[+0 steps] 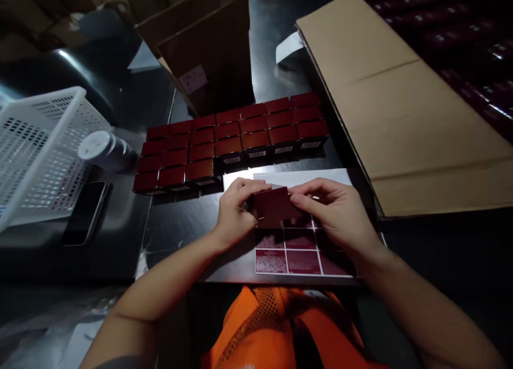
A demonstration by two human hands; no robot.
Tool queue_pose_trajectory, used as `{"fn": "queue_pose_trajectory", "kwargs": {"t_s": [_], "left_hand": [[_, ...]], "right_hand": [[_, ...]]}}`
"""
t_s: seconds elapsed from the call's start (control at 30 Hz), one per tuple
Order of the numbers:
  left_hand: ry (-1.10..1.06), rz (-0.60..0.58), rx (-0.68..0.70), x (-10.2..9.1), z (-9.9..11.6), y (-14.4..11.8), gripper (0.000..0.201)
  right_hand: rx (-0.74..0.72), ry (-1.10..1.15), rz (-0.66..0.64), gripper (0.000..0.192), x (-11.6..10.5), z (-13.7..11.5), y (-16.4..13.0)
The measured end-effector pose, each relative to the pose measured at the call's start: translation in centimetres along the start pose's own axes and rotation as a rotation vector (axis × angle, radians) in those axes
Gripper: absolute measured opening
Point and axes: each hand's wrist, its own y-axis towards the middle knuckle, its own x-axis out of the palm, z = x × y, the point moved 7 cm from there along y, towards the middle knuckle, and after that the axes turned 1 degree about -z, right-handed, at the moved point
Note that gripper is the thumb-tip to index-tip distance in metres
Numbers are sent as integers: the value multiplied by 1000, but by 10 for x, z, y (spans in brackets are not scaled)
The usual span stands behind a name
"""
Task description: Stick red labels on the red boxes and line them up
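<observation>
A small dark red box [273, 204] is held between both hands above a white sheet of dark red labels [298, 254] on the dark table. My left hand [235, 211] grips the box's left end. My right hand [335, 213] holds its right end with fingers over the top edge. Just beyond the hands, several identical dark red boxes [236, 139] stand packed in rows, the front ones showing white labels.
A white perforated basket [38, 144] sits at the left, with a white-capped jar [105, 150] and a black phone [84, 213] beside it. A large carton's flap [401, 107] lies at the right, with more red boxes inside [460, 43]. An upright cardboard box [212, 53] stands behind.
</observation>
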Motion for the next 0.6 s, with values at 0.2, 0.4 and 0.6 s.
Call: {"fn": "queue_pose_trajectory", "kwargs": {"t_s": [0.2, 0.4, 0.6], "left_hand": [[30, -8, 32, 1, 5, -2, 40], [29, -19, 64, 1, 9, -2, 37], [41, -31, 60, 1, 11, -2, 40]], "right_hand": [[-12, -25, 7, 28, 2, 5, 0], [-33, -38, 26, 30, 2, 4, 2], [-52, -79, 35, 27, 2, 3, 3]]}}
